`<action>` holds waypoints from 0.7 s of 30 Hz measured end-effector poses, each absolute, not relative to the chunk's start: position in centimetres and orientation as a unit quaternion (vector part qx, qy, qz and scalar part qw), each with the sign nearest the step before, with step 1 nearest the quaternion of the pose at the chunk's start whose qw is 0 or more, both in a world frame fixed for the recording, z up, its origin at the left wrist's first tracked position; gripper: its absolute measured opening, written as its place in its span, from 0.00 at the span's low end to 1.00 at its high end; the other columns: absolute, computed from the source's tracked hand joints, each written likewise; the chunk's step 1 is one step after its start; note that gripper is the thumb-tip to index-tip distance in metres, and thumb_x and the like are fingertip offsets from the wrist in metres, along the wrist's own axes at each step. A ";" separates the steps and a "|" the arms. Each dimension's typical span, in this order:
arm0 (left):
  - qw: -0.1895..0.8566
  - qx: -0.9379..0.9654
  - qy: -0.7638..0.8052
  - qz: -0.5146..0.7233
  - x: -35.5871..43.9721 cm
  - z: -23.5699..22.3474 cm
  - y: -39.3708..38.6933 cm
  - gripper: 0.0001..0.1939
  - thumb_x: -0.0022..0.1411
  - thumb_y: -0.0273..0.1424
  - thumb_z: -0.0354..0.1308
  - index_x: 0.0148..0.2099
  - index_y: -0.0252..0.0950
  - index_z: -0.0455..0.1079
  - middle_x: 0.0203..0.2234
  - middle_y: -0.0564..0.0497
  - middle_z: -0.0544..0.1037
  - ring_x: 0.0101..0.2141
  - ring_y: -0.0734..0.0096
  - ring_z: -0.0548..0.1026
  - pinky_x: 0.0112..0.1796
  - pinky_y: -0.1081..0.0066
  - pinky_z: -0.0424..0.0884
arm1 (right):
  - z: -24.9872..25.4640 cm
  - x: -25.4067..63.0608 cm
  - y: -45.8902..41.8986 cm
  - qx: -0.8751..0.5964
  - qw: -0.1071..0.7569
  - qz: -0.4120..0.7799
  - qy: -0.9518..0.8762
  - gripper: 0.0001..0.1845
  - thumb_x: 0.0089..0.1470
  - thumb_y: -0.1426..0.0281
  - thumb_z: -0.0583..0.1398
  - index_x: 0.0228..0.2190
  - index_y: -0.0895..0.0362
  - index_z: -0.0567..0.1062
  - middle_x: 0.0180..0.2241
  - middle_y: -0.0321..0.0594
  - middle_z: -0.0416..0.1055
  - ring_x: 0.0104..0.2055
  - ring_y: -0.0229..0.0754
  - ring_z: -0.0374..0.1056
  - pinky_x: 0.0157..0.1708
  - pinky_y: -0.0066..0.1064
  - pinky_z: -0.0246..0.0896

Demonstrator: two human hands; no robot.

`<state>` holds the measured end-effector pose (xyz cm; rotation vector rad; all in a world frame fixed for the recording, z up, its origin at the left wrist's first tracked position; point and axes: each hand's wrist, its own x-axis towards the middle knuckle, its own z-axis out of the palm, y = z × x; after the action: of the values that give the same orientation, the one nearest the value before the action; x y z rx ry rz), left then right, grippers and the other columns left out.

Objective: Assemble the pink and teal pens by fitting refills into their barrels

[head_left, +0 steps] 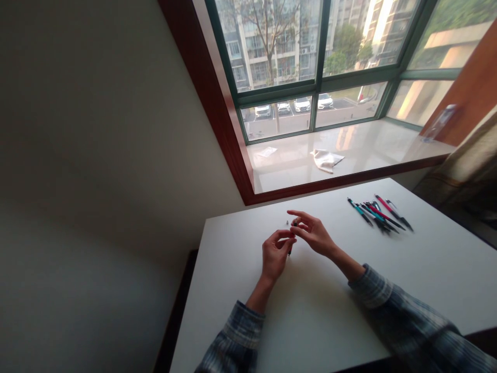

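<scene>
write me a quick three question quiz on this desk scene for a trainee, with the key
1. True or false: the pens lie nearer the left hand than the right hand.
2. What lies on the windowsill?
a) a laptop
b) a crumpled pale cloth
c) a potted plant
3. Fill the blank: a slim piece with a dark tip pokes out by the fingers of the ____ hand.

Key: 1 false, they lie nearer the right hand; 2 b; 3 left.

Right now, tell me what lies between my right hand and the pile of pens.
In the head view, only a bare stretch of white tabletop lies between your right hand and the pile of pens.
</scene>
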<state>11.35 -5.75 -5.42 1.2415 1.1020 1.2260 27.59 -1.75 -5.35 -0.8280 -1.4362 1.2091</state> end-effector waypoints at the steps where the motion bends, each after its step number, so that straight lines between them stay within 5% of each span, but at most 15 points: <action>1: 0.513 0.514 0.461 0.510 11.3 -5.4 -5.8 0.13 0.60 0.36 0.69 0.43 0.33 0.78 0.40 0.44 0.83 0.37 0.59 0.83 0.36 0.67 0.77 | -5.3 27.6 -1.8 -0.344 0.519 0.501 -0.601 0.27 0.57 0.64 0.67 0.58 0.48 0.75 0.36 0.36 0.72 0.42 0.43 0.72 0.50 0.41 0.71; 6: 0.504 0.515 0.472 0.509 11.3 -5.1 -5.9 0.13 0.61 0.37 0.68 0.44 0.34 0.77 0.40 0.44 0.83 0.38 0.58 0.84 0.35 0.68 0.77 | -5.1 27.7 -1.8 -0.335 0.518 0.487 -0.619 0.28 0.60 0.64 0.65 0.61 0.49 0.72 0.45 0.43 0.77 0.51 0.48 0.73 0.50 0.43 0.71; 12: 0.497 0.519 0.472 0.511 11.4 -5.0 -5.9 0.13 0.61 0.37 0.69 0.44 0.34 0.78 0.40 0.43 0.84 0.37 0.59 0.84 0.36 0.67 0.78 | -5.2 27.8 -1.7 -0.366 0.525 0.482 -0.598 0.29 0.54 0.62 0.70 0.56 0.51 0.75 0.36 0.38 0.76 0.41 0.44 0.74 0.48 0.43 0.73; 16: 0.497 0.514 0.472 0.516 11.4 -5.2 -5.8 0.13 0.61 0.37 0.69 0.44 0.34 0.77 0.38 0.44 0.84 0.35 0.61 0.83 0.34 0.68 0.76 | -5.1 27.8 -1.8 -0.336 0.523 0.514 -0.591 0.30 0.57 0.63 0.68 0.59 0.50 0.72 0.43 0.43 0.78 0.49 0.47 0.74 0.50 0.43 0.73; 21: 0.500 0.515 0.462 0.520 11.4 -5.6 -5.7 0.13 0.61 0.37 0.69 0.44 0.34 0.77 0.38 0.44 0.83 0.37 0.59 0.83 0.33 0.69 0.75 | -5.1 27.6 -1.9 -0.352 0.527 0.503 -0.587 0.22 0.55 0.62 0.69 0.51 0.52 0.77 0.38 0.40 0.77 0.45 0.46 0.75 0.48 0.43 0.73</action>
<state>11.38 -5.73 -5.55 1.2465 1.1177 1.2580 27.63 -1.95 -5.12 -0.8422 -1.4029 1.2031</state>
